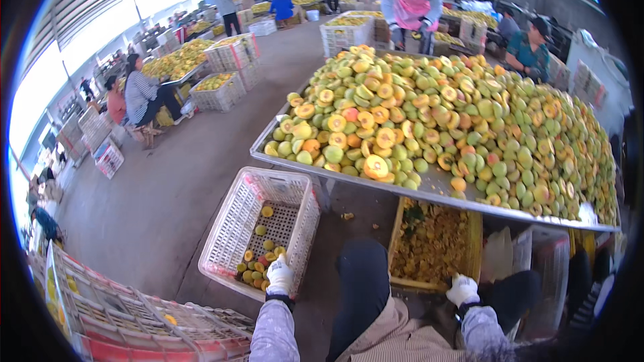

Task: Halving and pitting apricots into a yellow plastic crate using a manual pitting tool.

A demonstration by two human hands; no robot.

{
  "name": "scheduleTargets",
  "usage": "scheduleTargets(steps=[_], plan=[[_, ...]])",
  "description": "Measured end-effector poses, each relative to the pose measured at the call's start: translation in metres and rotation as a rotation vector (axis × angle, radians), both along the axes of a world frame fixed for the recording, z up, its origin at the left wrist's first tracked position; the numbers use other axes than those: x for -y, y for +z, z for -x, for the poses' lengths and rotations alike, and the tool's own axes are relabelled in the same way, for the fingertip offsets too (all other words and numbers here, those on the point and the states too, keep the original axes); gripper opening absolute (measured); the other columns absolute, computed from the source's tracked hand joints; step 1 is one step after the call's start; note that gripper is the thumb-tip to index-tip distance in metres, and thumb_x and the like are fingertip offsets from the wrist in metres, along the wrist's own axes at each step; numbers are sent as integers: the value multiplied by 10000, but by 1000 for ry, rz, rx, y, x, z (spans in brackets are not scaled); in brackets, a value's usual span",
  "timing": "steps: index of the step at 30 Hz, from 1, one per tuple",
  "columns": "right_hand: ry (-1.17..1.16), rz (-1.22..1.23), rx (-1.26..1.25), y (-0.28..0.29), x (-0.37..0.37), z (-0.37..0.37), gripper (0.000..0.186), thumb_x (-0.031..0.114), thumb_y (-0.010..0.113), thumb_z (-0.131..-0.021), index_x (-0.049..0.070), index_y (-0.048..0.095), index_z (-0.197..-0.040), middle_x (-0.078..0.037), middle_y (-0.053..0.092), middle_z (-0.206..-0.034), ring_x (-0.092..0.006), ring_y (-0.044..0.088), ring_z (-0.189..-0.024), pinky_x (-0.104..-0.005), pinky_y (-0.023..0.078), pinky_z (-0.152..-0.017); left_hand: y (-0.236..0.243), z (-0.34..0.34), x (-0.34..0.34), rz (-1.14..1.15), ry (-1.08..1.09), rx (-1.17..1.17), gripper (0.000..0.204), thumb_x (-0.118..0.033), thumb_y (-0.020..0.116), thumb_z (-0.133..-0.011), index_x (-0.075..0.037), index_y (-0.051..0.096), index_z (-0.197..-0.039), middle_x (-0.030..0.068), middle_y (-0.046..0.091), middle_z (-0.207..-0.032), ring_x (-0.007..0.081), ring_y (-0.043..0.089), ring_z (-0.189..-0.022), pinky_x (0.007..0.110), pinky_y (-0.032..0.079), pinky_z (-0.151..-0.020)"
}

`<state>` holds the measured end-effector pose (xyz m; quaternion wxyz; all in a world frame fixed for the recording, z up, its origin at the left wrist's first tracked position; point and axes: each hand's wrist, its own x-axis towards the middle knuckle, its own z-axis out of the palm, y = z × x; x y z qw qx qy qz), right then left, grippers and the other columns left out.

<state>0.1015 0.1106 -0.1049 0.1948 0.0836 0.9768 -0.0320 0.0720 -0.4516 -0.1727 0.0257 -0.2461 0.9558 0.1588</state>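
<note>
The left hand (pixel 280 277), in a white glove with a dark band at the wrist, is at the near right part of a white plastic crate (pixel 228 224). Its fingers point away from the wearer, over the crate. Small cut fruit (pixel 257 275), green to orange, lies loosely grouped in the near end of the crate, to the left of these fingers and just beside them; 1 piece sits at the fingertips. Whether the fingers grasp that piece or are released cannot be told. Farther from the fingers, 2 pieces lie apart toward the crate's far end.

The right hand (pixel 463 291), also white-gloved, is at the near right corner of a yellow-edged tray (pixel 474 248). The tray holds orange-brown scraps (pixel 433 241); these lie ahead and to the left of the fingers. Whether these fingers are clenched, or hold anything, cannot be told: the detail is too small.

Beyond the crate and tray, a metal tabletop (pixel 439 182) carries a large heap of fruit (pixel 463 117), whole and cut, well apart from the fingers of both hands. A co-worker in a pink apron (pixel 410 10) bends at its far side.
</note>
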Motion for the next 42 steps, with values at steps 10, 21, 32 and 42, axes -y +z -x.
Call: scheduleTargets(steps=[10,21,32,42], plan=[[-48,173,-58,-2,-9,-8,400,262,708,-756,72,646,-1103,-176,700,-1086,-360,668,-1041,-452,532,-899,16,-31,-23,69,6,205,879,-301,625,-887,-126,111,-1577,205,534,-1337,395,607,-1148,469,502,-951],[-42,181,-25,17,-6,-4,282,160,575,-865,76,692,-1107,-173,716,-1100,-346,685,-1048,-438,541,-893,20,-77,-24,124,-36,186,992,-242,715,-788,-89,125,-1570,207,570,-1319,385,572,-1193,446,472,-995],[-31,271,-128,-15,0,-20,265,208,603,-833,91,697,-1052,-153,725,-1072,-334,702,-997,-453,557,-855,63,-25,47,301,-363,552,787,-493,670,-813,-115,421,-1457,255,667,-1142,407,656,-1070,484,518,-943],[-169,608,-433,35,-8,7,360,281,702,-823,22,601,-1051,-216,672,-975,-415,650,-942,-471,513,-829,281,98,-211,-451,-799,-398,283,-198,547,-1001,24,672,-1124,161,691,-988,250,689,-814,381,547,-766]])
